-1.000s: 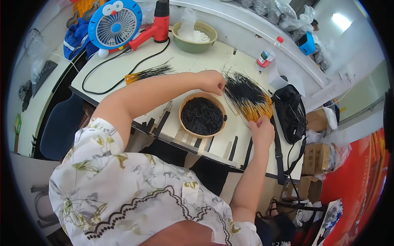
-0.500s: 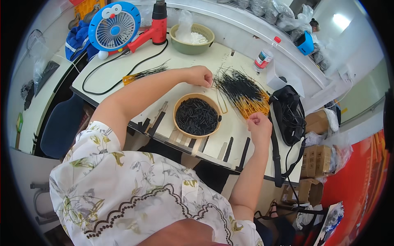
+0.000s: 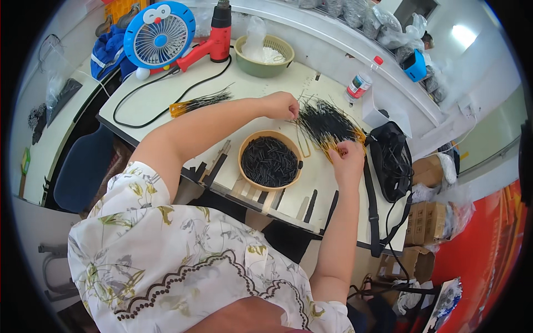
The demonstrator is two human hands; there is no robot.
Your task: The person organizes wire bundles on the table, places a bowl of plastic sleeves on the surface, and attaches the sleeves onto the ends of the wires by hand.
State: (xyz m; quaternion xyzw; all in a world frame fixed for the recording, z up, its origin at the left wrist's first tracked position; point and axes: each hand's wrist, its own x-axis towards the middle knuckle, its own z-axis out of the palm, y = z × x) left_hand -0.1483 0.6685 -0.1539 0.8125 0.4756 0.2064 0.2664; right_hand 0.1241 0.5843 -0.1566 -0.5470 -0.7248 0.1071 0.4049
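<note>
My left hand (image 3: 282, 105) reaches across the table with its fingers pinched together at the thin tips of a bundle of wires. The bundle (image 3: 326, 119) is black over most of its length with yellow-orange ends toward me, and lies fanned out. At those ends my right hand (image 3: 348, 160) pinches with thumb and forefinger on a wire; its exact grip is partly hidden. One bent yellow wire (image 3: 306, 149) lies apart, left of the bundle. Between my arms stands a round tan bowl (image 3: 242, 169) of short black tube pieces.
A red heat gun (image 3: 217, 41) and a blue fan (image 3: 160, 39) stand at the back left, near a second wire bundle (image 3: 200, 101). Behind are a green basket (image 3: 261, 67) and a bottle (image 3: 360, 83). A black bag (image 3: 388, 161) with straps lies on the right.
My left hand has shifted slightly right, closer to the bundle's tips. My right hand has moved up a little over the yellow ends. The whole view has shifted slightly.
</note>
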